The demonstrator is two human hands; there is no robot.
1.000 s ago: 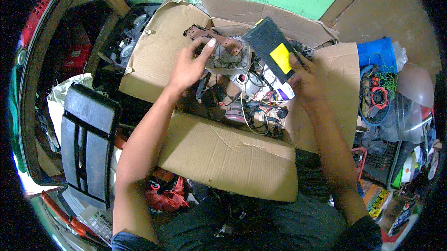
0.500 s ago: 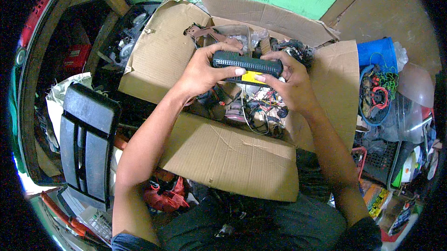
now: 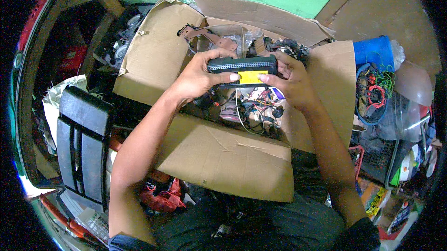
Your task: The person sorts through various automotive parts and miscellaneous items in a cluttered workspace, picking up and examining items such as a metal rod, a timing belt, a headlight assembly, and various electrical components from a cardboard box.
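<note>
Big open brown cardboard box (image 3: 223,158), flaps splayed out, sits right in front of the person, filling mid-frame. Left of it: black slatted plastic panel (image 3: 81,139), standing tilted against clutter. Right of box: blue plastic bin (image 3: 372,53) with coiled red and green wires (image 3: 375,90) spilling in front. Inside the box: tangle of loose cables and small connectors (image 3: 253,109), plus a brown strap (image 3: 209,37) and a clear plastic piece near the back edge. Held above the box interior, roughly level: flat black rectangular electronic module with a yellow label (image 3: 242,70), ribbed long edge facing the camera. Left hand (image 3: 198,76) grips its left end, fingers clamped over the top, thumb on the front face. Right hand (image 3: 291,79) grips the right end, fingers wrapped behind, thumb pressing near the yellow label. Module is clear of the cables below, not touching the box.
</note>
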